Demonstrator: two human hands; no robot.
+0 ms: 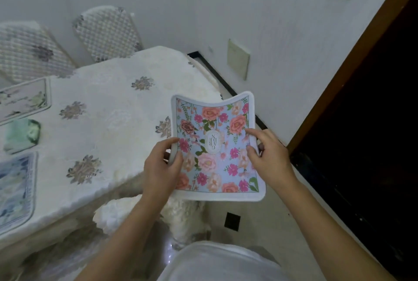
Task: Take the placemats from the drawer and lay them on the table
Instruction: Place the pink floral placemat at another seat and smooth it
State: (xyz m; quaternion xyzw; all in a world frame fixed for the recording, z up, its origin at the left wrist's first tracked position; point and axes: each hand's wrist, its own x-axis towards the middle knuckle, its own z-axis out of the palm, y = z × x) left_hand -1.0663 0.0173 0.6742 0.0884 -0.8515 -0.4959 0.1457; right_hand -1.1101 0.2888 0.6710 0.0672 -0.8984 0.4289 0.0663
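- Placemat [217,147], floral with a white border, is held in the air off the bench [108,109] corner, bowed between both hands.
- Left hand [162,167] grip is closed on its left edge.
- Right hand [269,158] grip is closed on its right edge.
- Two other mats [18,190] are laid flat at the bench's far left.

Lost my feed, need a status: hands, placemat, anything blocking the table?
Left hand and right hand both grip the floral placemat, held off the table's corner. Two placemats already lie at the table's left edge. Near end clear.
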